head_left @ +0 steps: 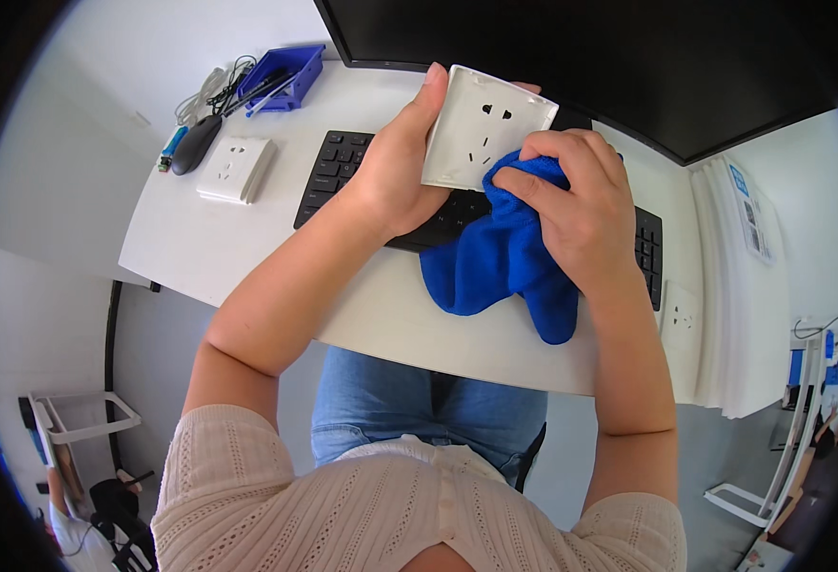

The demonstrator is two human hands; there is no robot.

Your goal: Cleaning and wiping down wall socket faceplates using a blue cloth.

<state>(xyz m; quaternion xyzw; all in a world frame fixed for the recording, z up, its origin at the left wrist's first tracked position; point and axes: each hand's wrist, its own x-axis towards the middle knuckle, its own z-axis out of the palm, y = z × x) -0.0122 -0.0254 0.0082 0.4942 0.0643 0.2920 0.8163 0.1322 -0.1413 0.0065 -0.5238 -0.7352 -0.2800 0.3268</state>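
The person's left hand [395, 172] grips a white square plastic wall-socket faceplate [481, 129], lifted above the black computer keyboard [343, 167] and tilted face-up toward the person, apparently so that its front can be reached. The thumb lies along the faceplate's left edge; the fingers close behind it. The right hand [581, 205] is closed on a bunched blue microfibre cloth [500, 253], pressing it against the faceplate's lower right corner; the cloth's loose end hangs toward the keyboard. A second white socket plate [238, 169] lies flat left of the keyboard.
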